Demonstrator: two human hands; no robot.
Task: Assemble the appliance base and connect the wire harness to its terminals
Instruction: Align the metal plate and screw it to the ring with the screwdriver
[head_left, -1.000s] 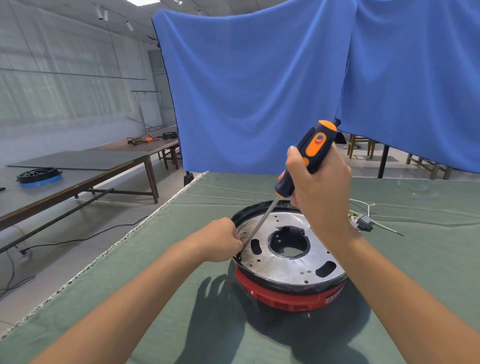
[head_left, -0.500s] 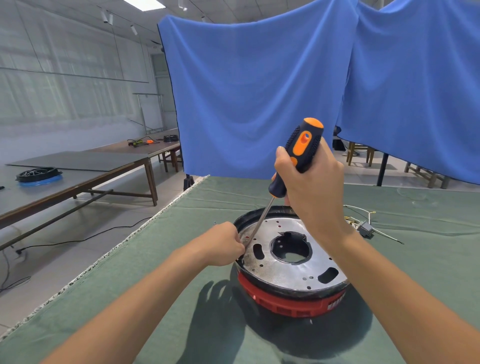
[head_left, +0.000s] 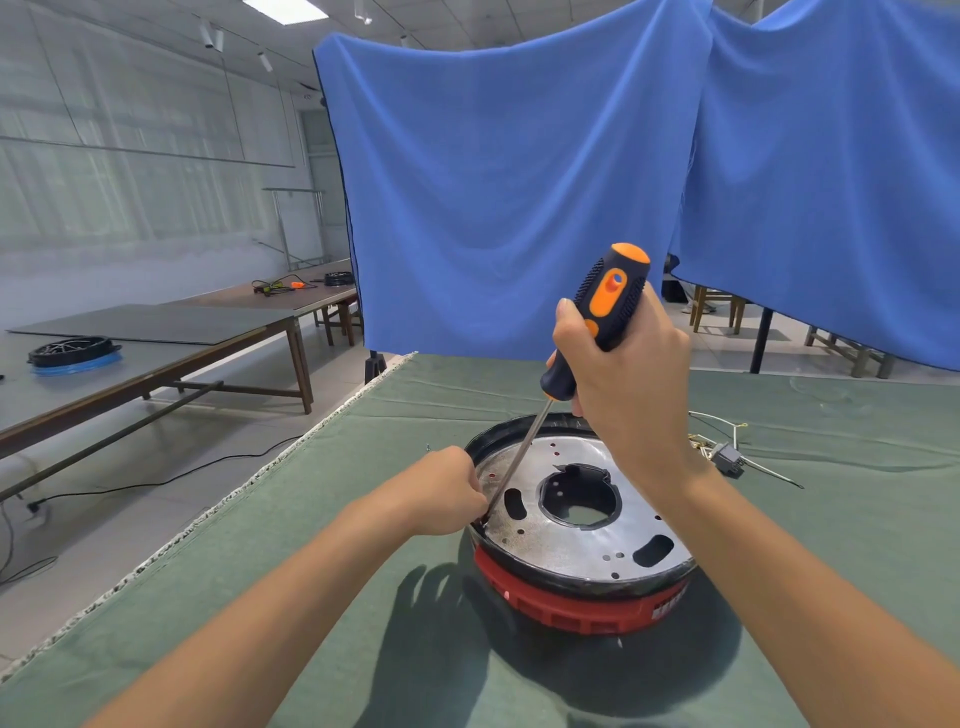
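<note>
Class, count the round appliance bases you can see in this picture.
2. One red base sits on the green cloth beneath the hands; one blue base rests on the grey table far left. Others may be hidden.

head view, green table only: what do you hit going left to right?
Left hand → screwdriver, gripped by the right hand → base → wire harness.

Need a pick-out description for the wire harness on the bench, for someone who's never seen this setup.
Start at the green-covered table and find the round appliance base, red-rimmed with a silver plate. The wire harness lies on the cloth just beyond it, past the right hand gripping the screwdriver. It is the only loose item there: thin pale wires around a small grey connector.
</note>
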